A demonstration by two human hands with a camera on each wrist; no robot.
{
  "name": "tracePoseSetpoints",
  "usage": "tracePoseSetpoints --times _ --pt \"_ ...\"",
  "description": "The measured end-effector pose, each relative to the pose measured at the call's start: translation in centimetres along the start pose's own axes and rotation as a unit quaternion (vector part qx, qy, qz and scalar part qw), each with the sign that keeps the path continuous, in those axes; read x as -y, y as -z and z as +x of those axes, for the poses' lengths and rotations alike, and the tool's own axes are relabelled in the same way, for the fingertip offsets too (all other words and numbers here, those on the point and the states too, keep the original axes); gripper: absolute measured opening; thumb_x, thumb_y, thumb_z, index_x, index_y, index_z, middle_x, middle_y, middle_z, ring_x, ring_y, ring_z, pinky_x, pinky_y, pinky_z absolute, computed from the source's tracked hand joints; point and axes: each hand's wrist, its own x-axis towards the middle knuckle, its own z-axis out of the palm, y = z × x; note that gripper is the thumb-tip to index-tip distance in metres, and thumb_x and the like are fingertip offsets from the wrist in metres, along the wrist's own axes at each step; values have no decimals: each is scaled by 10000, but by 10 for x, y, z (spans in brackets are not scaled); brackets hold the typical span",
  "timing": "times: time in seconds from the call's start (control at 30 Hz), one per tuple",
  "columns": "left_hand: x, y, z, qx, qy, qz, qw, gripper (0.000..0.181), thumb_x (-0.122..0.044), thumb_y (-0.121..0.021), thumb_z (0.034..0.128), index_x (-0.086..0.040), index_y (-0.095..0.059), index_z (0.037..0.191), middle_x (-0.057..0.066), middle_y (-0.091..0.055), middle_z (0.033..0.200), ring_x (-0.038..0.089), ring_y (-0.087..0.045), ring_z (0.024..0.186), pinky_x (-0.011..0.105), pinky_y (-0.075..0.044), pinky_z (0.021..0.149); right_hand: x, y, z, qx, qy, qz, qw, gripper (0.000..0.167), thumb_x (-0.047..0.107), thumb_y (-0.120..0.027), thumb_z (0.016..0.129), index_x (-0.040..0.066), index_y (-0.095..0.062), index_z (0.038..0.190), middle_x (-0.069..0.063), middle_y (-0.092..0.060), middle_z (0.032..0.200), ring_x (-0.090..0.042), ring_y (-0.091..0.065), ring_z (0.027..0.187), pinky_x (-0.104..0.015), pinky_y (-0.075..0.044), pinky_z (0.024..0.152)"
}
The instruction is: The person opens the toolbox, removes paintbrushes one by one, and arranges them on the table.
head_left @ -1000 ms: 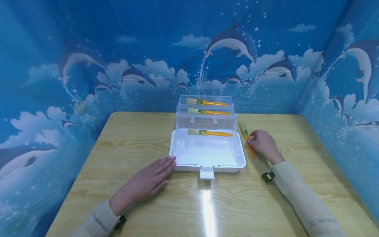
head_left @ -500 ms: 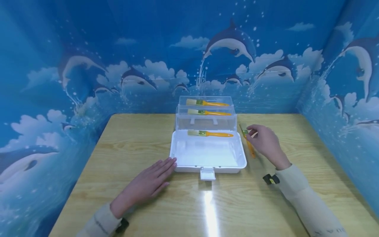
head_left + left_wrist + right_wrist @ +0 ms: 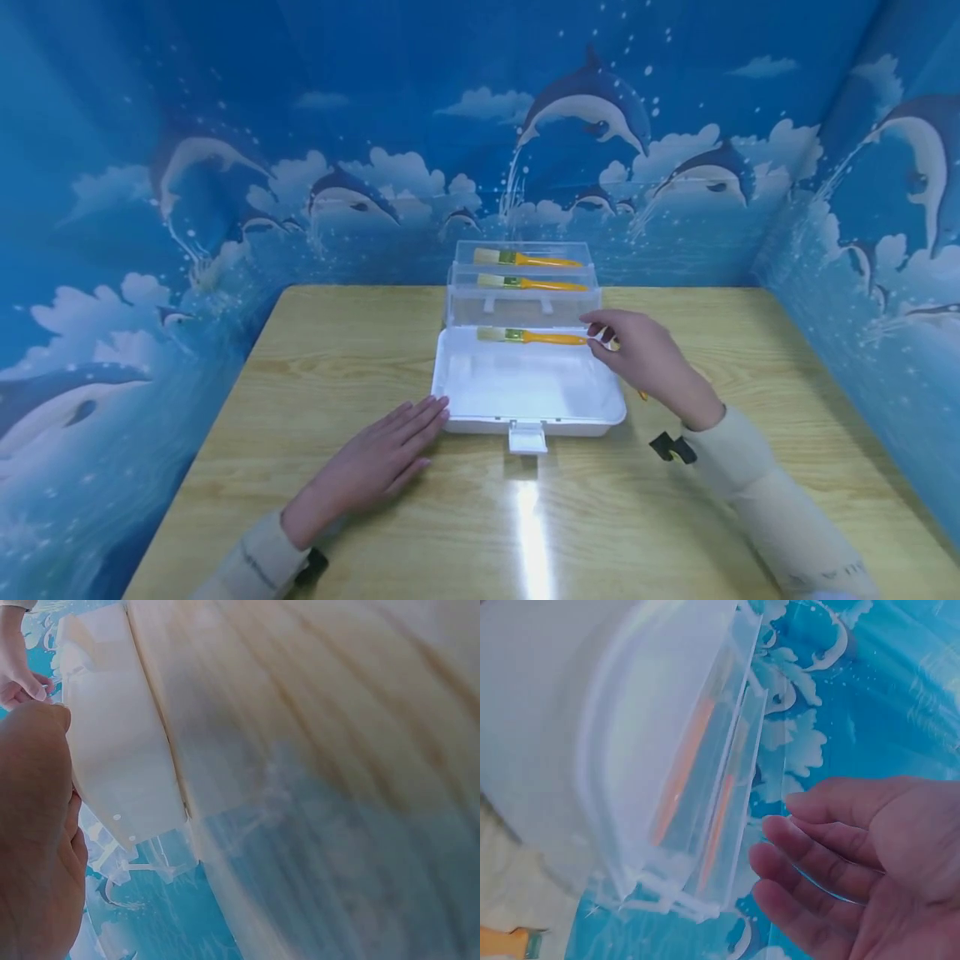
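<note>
Head: paintbrush (image 3: 546, 338) inside white box (image 3: 528, 385)

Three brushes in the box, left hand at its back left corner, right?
Not the back: the head view shows the left hand at the front left corner of the box. Three brushes are indeed in it.

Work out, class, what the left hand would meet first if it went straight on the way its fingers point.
The white box, near its front left corner. The left hand's fingertips overlap that edge in the head view, so they may already touch it; depth is unclear.
</note>
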Motion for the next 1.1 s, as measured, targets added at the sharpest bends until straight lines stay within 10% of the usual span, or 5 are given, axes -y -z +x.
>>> tracePoseSetpoints --times 1.1 --pt "1 3 1 11 -53 -17 10000 638 -334 -468 1085 -107 -211 1623 51 -166 1703 219 -205 1559 406 -211 1277 14 -4 53 1307 651 -304 9888 366 38 -699 949 48 -669 1314 -108 -714 1222 -234 -673 1068 -441 -604 917"
